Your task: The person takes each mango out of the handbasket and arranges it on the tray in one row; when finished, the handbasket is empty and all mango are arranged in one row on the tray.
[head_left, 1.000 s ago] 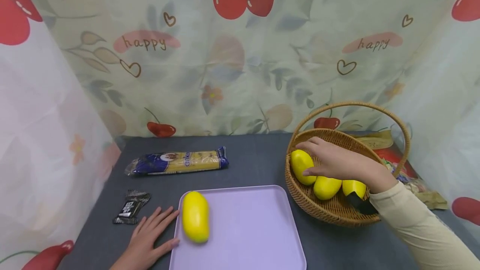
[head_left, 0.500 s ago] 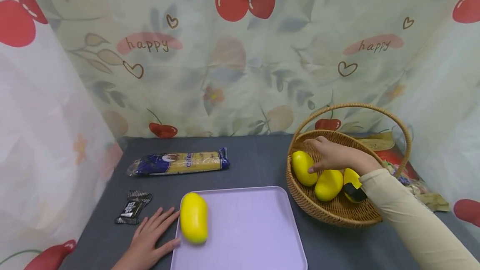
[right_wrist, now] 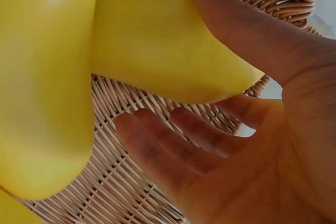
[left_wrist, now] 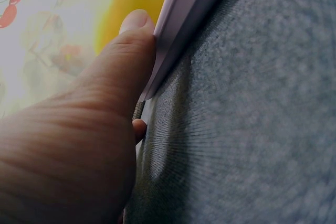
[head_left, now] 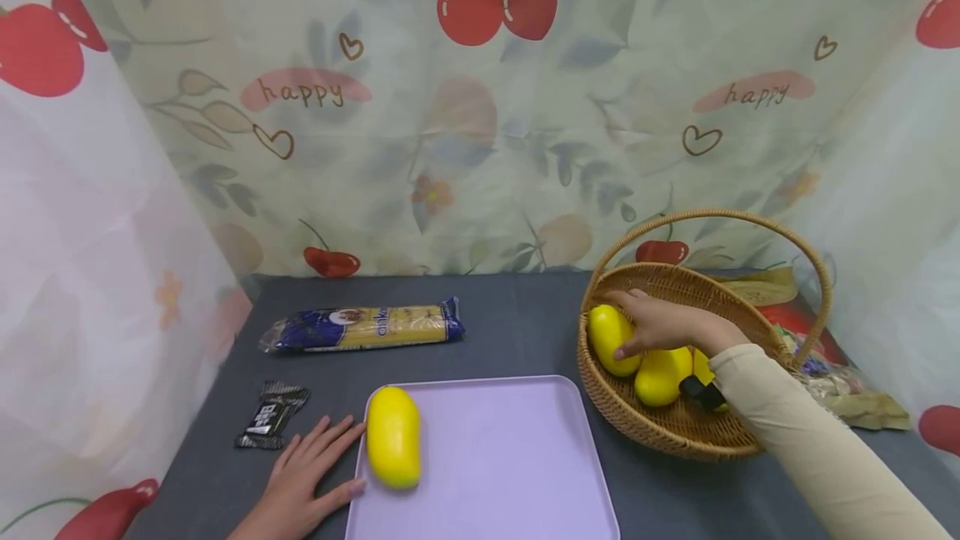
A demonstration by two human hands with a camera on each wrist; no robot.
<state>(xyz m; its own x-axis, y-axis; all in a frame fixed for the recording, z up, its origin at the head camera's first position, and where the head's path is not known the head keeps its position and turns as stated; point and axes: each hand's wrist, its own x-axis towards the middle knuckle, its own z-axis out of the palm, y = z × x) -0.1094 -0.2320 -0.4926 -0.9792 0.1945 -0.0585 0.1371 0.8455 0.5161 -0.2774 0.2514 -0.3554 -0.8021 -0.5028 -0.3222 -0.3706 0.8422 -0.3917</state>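
Note:
My left hand (head_left: 303, 473) lies on the table with fingers spread, its thumb and index fingertip at the left rim of a lilac tray (head_left: 510, 457). A yellow mango (head_left: 393, 437) rests on the tray's left side. In the left wrist view, the thumb (left_wrist: 123, 59) meets the tray's edge (left_wrist: 176, 30). My right hand (head_left: 667, 327) reaches into a wicker basket (head_left: 637, 432) around the leftmost mango (head_left: 611, 340). In the right wrist view, the thumb lies on that mango (right_wrist: 157, 35), while the fingers extend loosely beside it. Two other mangoes, one mango (head_left: 660, 377) nearest, lie alongside.
A blue and yellow pasta packet (head_left: 367, 327) lies at the back left. In front of it is a small black wrapped snack (head_left: 272, 417). Behind the basket, whose handle (head_left: 712, 213) arches high, lie colourful bags (head_left: 825, 373). A printed curtain (head_left: 510, 148) surrounds the table.
My right hand has lowered into the basket and closed in on the leftmost mango, its thumb coming onto it. My left hand stays by the tray. The head view has shifted slightly.

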